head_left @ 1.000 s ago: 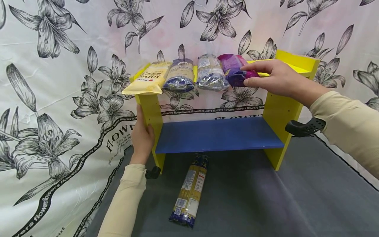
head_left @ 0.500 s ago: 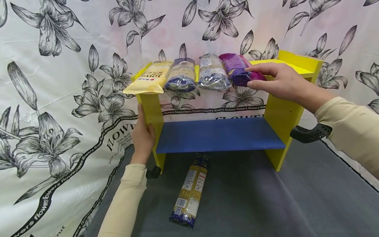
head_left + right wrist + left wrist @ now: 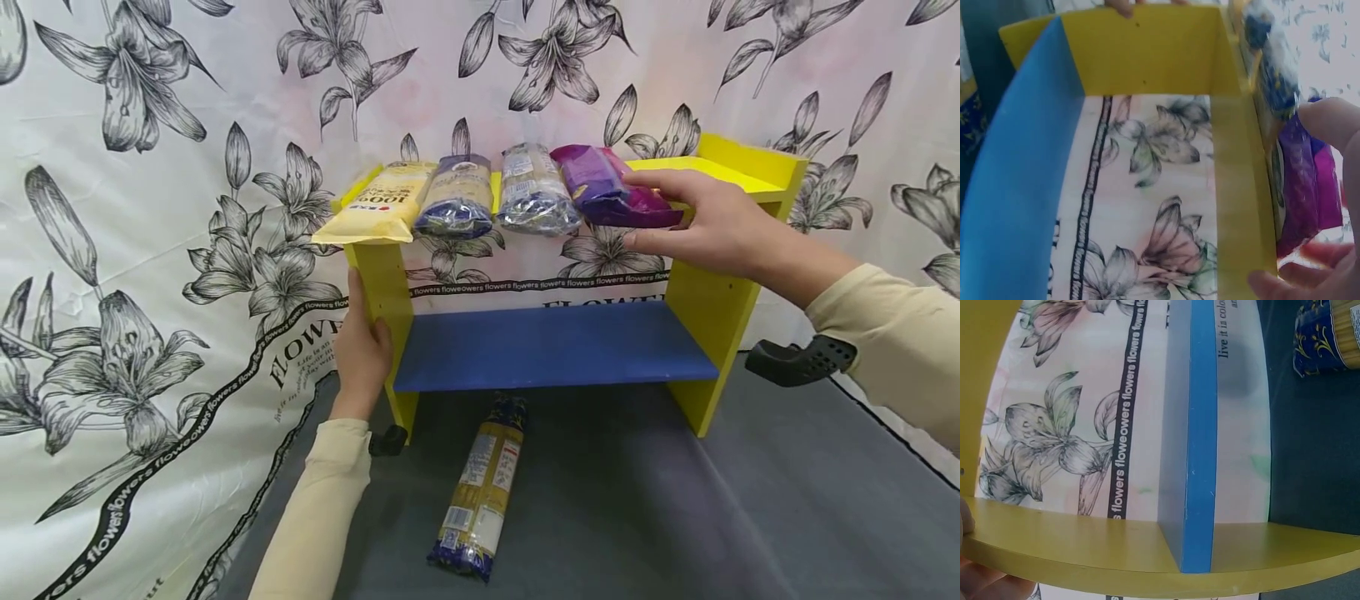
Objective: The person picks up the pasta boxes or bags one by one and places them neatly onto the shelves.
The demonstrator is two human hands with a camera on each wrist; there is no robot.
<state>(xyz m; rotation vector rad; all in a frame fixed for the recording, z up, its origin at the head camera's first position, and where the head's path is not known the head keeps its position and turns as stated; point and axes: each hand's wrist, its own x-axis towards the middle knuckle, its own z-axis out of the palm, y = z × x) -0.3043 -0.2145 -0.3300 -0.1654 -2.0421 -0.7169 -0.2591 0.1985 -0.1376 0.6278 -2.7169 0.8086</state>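
Note:
A yellow shelf unit [image 3: 378, 287] with a blue middle board [image 3: 555, 346] stands before me. My left hand [image 3: 362, 358] grips its left side panel; in the left wrist view only a few fingers [image 3: 991, 581] show at the panel's edge. On the top board lies a purple bag [image 3: 600, 179], its front end turned to the right. My right hand [image 3: 712, 221] holds that end, fingers on the upper side and thumb below. The right wrist view shows the purple bag [image 3: 1300, 187] between thumb and fingers, beside the yellow top board [image 3: 1238, 181].
Left of the purple bag lie a clear bag [image 3: 536, 192], a blue-ended bag [image 3: 455, 196] and a yellow bag [image 3: 382, 200], their ends jutting past the front edge. A spaghetti pack [image 3: 483, 492] lies on the dark grey cloth [image 3: 600, 500]. A flowered sheet [image 3: 247, 83] hangs behind.
The purple bag's front end has swung to the right, and my right hand has shifted slightly right with its thumb and fingers farther apart. My left hand keeps its place.

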